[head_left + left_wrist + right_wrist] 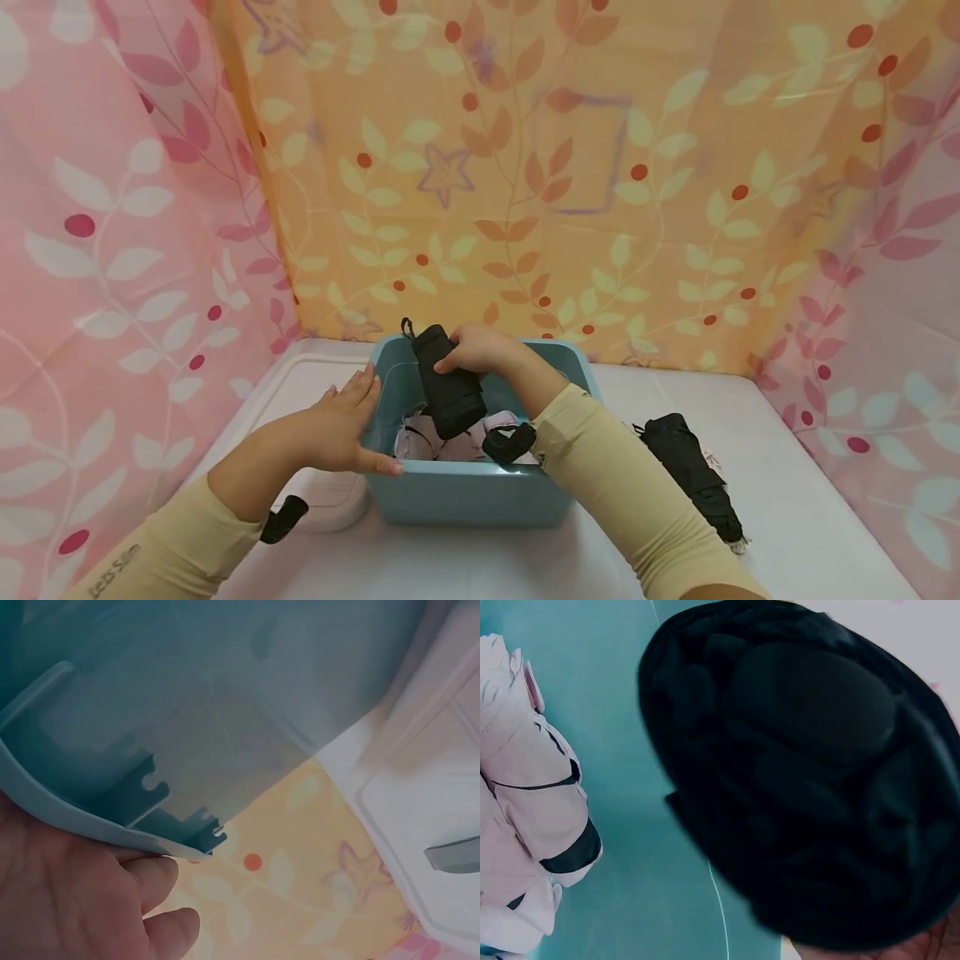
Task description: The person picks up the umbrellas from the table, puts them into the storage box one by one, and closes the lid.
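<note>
My right hand [480, 348] grips a black folded umbrella [442, 375] with a small loop at its upper end. It is held tilted over the blue-green plastic bin [472, 492]. In the right wrist view the end of this umbrella [795, 772] looms large and dark. My left hand [341, 429] rests at the bin's left front corner, fingers extended along the side and thumb at the front rim. Inside the bin lie several pale pink folded umbrellas [532, 765] with dark bands. A black strap or camera mount [510, 443] shows at my right wrist.
A white lid [330, 500] lies on the white table, left of the bin and partly under my left arm. Another black folded umbrella [693, 475] lies to the right, beside my right forearm. Patterned cloth curtains [525, 167] stand behind and on both sides.
</note>
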{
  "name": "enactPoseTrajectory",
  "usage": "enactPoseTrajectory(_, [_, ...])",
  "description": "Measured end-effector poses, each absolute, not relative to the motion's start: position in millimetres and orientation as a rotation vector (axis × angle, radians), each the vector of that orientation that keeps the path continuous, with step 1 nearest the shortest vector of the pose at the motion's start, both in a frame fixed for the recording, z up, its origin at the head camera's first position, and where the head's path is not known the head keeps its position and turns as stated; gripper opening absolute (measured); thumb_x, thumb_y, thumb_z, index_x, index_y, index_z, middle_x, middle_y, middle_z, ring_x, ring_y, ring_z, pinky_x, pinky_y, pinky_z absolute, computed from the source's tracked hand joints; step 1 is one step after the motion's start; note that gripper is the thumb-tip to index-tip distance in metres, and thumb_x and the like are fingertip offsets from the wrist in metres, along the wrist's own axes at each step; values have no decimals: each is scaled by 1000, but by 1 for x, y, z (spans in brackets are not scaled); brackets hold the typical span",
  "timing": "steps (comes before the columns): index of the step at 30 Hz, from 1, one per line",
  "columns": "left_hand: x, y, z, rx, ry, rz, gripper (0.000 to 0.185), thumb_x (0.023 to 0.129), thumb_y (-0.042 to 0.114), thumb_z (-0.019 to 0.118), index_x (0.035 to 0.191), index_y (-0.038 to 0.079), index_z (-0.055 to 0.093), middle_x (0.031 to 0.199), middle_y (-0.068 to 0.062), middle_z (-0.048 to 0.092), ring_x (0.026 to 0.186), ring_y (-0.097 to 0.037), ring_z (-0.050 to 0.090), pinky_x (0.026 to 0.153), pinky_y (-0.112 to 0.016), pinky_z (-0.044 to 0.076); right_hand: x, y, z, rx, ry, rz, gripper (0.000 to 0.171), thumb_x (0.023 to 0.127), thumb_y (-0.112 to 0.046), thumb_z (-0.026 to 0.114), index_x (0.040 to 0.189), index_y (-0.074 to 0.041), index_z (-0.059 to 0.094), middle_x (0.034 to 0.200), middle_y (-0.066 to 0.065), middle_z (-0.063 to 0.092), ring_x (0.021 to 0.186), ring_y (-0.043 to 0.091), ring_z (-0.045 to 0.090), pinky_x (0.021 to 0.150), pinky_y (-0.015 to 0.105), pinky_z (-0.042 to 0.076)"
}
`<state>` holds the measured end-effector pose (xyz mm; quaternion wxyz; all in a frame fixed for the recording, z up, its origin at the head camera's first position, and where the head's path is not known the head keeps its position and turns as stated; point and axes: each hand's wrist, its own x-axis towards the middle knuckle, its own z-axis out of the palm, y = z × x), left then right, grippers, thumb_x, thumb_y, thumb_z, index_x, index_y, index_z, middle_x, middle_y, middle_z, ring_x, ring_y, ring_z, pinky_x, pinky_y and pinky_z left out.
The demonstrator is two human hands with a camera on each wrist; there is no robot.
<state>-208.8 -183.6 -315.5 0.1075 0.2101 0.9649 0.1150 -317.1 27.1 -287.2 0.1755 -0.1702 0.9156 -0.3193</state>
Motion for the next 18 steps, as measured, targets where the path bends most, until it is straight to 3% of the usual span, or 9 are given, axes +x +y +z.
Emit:
enactPoseTrajectory(11, [-207,-178,-317,599,2876,293,129,60,79,56,142,-9,10,150,-25,-1,137,-39,0,105,-60,6,-324,13,-302,-473,2610,-880,30,77,-24,73,93,-1,63,83,11,59,66,21,62,56,31,53])
enactPoseTrajectory(18, [-205,-175,-319,605,2880,299,129,61,79,55,143,-8,6,150,-24,-1,138,-38,-1,105,-61,5,-322,8,-309,-449,2617,-833,34,78,-25,73,98,0,62,83,9,59,64,20,62,54,30,53])
